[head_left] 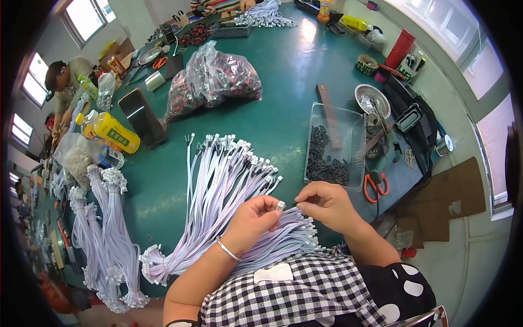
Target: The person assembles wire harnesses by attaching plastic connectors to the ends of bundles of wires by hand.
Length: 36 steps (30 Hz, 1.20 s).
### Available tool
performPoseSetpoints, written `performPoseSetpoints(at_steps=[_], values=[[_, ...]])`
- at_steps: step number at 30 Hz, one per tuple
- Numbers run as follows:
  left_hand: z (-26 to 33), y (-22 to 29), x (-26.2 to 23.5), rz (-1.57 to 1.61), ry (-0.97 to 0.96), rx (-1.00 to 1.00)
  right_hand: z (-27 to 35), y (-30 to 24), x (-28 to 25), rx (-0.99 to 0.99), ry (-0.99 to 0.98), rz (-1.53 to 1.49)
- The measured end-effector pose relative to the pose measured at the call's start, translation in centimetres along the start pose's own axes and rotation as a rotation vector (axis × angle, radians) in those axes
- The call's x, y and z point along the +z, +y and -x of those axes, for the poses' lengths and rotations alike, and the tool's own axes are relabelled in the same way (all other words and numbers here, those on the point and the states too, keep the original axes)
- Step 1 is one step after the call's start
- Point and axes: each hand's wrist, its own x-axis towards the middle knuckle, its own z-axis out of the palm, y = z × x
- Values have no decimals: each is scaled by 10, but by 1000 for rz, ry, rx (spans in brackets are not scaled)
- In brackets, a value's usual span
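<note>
My left hand [251,218], with a bangle at its wrist, pinches a flat cable by its small white connector [280,205] between thumb and forefinger. Just to the right, my right hand [329,206] has thumb and forefinger closed together. A tiny dark bit shows at those fingertips, too small to name. Beneath both hands lies a fanned bundle of white cables [210,188] with white connector ends. Some of them carry dark pieces near their ends. Beyond my right hand stands a clear plastic box [353,125] of short black tubes [327,163].
Tied cable bundles [111,218] lie left on the green table [289,71]. Farther off are a phone [143,117], a yellow-labelled bottle [117,132] and a bag of red-black parts [231,76]. Orange-handled scissors [375,185] and a metal bowl [372,97] lie right. Other people sit at the table.
</note>
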Motion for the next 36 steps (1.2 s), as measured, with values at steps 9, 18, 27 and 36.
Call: performPoseSetpoints(at_steps=[9, 18, 27, 36], values=[[0, 1, -5, 98, -3, -32, -8, 9, 8, 17, -40, 12], [0, 1, -6, 110, 13, -67, -10, 4, 8, -25, -79, 135], [0, 1, -7, 114, 2, -72, -11, 3, 5, -68, -96, 203], [-1, 0, -7, 97, -14, -75, -13, 3, 6, -144, -95, 279]])
